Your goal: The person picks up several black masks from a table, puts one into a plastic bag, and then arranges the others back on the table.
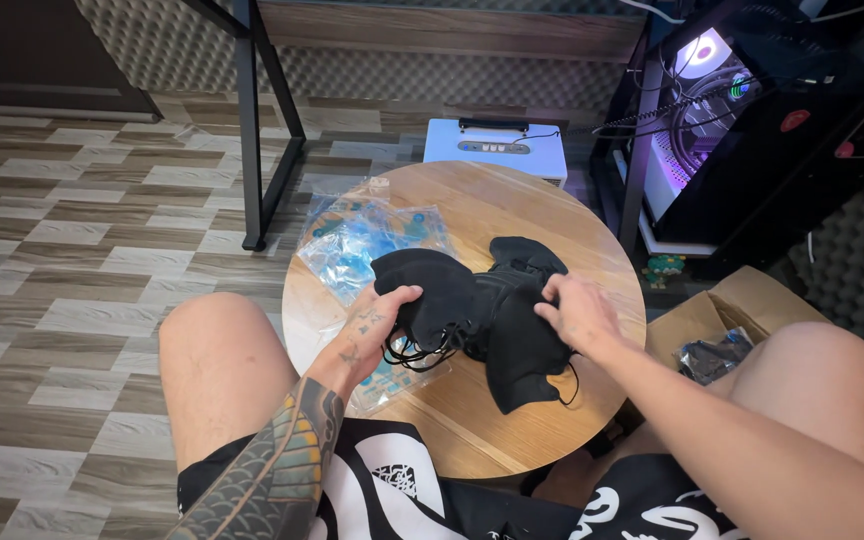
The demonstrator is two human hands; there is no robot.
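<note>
Black masks [482, 310] (count unclear) under both hands [482, 305]

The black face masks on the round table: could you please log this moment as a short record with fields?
Surface: round wooden table
Item: pile of black face masks with ear loops
Left hand: grips the pile's left side
Right hand: presses on the pile's right side
Beside pile: clear plastic packets
Right of table: cardboard box
</note>
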